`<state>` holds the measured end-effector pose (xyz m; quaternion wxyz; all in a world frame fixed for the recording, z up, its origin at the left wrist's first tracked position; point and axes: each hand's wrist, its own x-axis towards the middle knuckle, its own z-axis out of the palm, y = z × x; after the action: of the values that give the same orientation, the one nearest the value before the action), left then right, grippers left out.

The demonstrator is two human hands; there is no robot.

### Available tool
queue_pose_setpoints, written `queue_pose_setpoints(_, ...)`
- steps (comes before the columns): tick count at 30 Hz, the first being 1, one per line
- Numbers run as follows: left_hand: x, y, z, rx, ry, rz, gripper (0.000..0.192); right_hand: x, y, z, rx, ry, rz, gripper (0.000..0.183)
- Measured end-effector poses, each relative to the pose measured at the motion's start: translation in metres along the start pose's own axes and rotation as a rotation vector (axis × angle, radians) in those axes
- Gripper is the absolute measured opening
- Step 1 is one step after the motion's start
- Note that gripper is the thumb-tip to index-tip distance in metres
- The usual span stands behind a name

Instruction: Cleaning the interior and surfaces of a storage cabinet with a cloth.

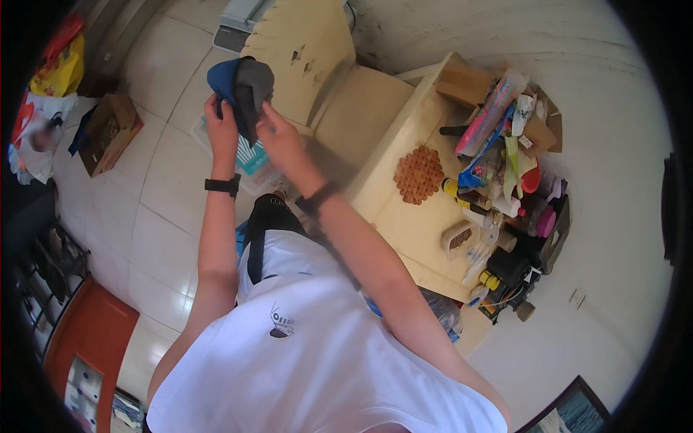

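Both hands hold up a soft item of cloth, blue on one side and grey on the other with a dark band between, perhaps a cap (254, 81). My left hand (222, 127) grips its lower left edge, the thumb and fingers pressed against the blue part. On the grey part's lower right edge are the fingers of my right hand (281, 138). Below the hands, partly hidden by them, lies a clear plastic box (260, 176) with a teal and white packet (252, 157) showing in it. Each wrist wears a black band.
A cream table (390, 222) on the right bears a round brown mat (418, 175), a small tub (460, 238), bottles and bags. Beyond the hands stands a cream chair (303, 54). An opened cardboard box (111, 135) and a yellow bag (62, 67) are at the left.
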<state>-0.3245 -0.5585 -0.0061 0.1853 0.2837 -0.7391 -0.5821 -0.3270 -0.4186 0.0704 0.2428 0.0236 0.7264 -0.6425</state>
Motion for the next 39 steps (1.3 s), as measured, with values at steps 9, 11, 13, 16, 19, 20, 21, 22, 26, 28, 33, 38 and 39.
queue_pose_setpoints(9, 0.001, 0.011, -0.001, -0.102, 0.008, -0.045, 0.033, -0.002, 0.022, -0.015, 0.067, 0.127, -0.083, 0.041)
queue_pose_setpoints(11, 0.004, 0.011, -0.002, -0.09, -0.001, -0.052, 0.034, -0.004, 0.022, -0.025, 0.067, 0.154, -0.073, 0.04)
queue_pose_setpoints(13, 0.006, 0.009, -0.004, -0.076, 0.005, -0.012, 0.034, -0.002, 0.026, -0.03, 0.068, 0.186, -0.069, 0.039)
queue_pose_setpoints(16, 0.009, 0.01, -0.006, -0.279, -0.012, -0.089, 0.036, 0.0, 0.034, -0.037, 0.115, 0.202, -0.054, 0.037)
queue_pose_setpoints(19, 0.013, 0.01, -0.011, -0.435, -0.061, -0.179, 0.037, 0.002, 0.042, -0.04, 0.052, 0.217, -0.097, 0.036)
queue_pose_setpoints(20, 0.013, 0.011, -0.013, -0.427, -0.068, -0.17, 0.037, 0.003, 0.045, -0.04, 0.077, 0.208, -0.065, 0.036)
queue_pose_setpoints(21, 0.01, 0.019, -0.012, -0.379, -0.046, -0.133, 0.035, 0.004, 0.049, -0.039, 0.102, 0.198, -0.032, 0.036)
queue_pose_setpoints(22, 0.006, 0.028, -0.009, -0.337, -0.029, -0.094, 0.034, 0.004, 0.05, -0.04, 0.115, 0.209, -0.038, 0.036)
queue_pose_setpoints(26, -0.012, 0.047, -0.019, -0.018, 0.068, 0.049, 0.027, 0.007, 0.065, -0.036, 0.171, 0.277, 0.026, 0.037)
queue_pose_setpoints(28, -0.029, 0.039, -0.031, 0.078, -0.022, 0.138, 0.019, 0.006, 0.084, -0.028, 0.196, 0.288, 0.096, 0.036)
queue_pose_setpoints(33, -0.053, 0.074, 0.039, 0.266, -0.617, 0.349, 0.017, 0.073, 0.231, -0.072, -0.719, 0.654, -0.187, 0.036)
queue_pose_setpoints(38, -0.069, 0.033, 0.004, 0.564, -0.636, 0.359, 0.017, 0.053, 0.185, -0.037, -0.11, 0.573, 0.355, 0.038)
queue_pose_setpoints(39, -0.062, 0.035, 0.012, 0.602, -0.604, 0.439, 0.018, 0.062, 0.184, -0.042, -0.098, 0.567, 0.335, 0.039)
